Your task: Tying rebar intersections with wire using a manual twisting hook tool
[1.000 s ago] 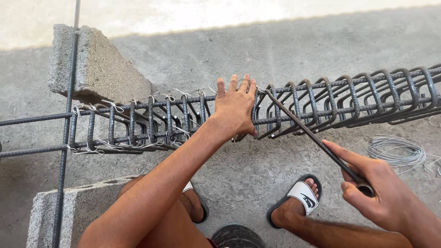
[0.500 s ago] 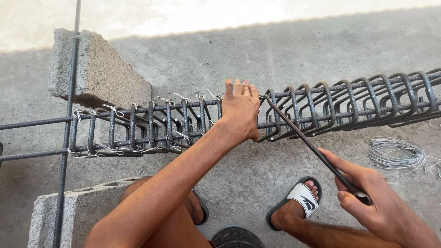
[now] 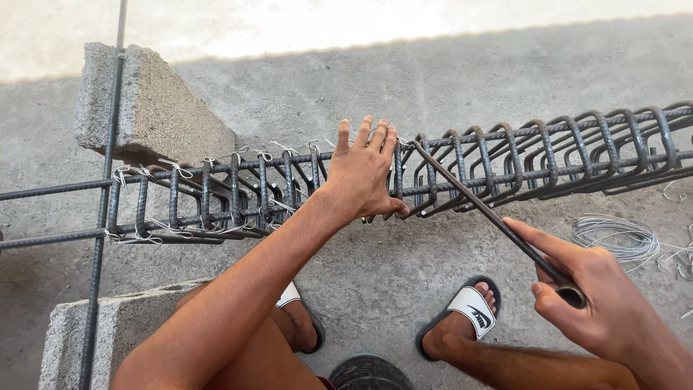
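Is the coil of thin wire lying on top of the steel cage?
No, the wire coil lies on the concrete ground beside the steel cage.

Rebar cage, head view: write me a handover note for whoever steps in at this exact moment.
Left hand: palm down on top of the rebar cage, fingers spread over the stirrups, steadying them.
Right hand: closed around the handle end of a long tying hook, whose tip reaches the cage's top bar just right of the left hand.
The cage lies across two concrete blocks, on a concrete floor.
Done: stirrups left of the hand carry white wire ties.
Left: stirrups to the right show no ties. The wire coil lies on the floor to the right.
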